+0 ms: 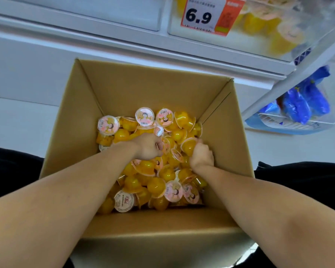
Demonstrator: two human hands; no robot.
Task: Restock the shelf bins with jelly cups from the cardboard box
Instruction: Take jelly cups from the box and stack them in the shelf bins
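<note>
Both grips, left hand (147,147) and right hand (201,154), curl around light, slick jelly cups (157,182) mid-cardboard box (124,89); grab the stiff bodies, not the film lids.

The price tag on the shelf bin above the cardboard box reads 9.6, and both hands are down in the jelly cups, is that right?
Not quite. In the head view the price tag reads 6.9, not 9.6. The rest holds: it hangs on the shelf bin above the cardboard box, and the left hand and right hand are down in the jelly cups.

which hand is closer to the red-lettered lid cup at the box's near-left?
Left. The left hand is up-right of the red-lettered lid cup; the right hand sits farther right.
</note>
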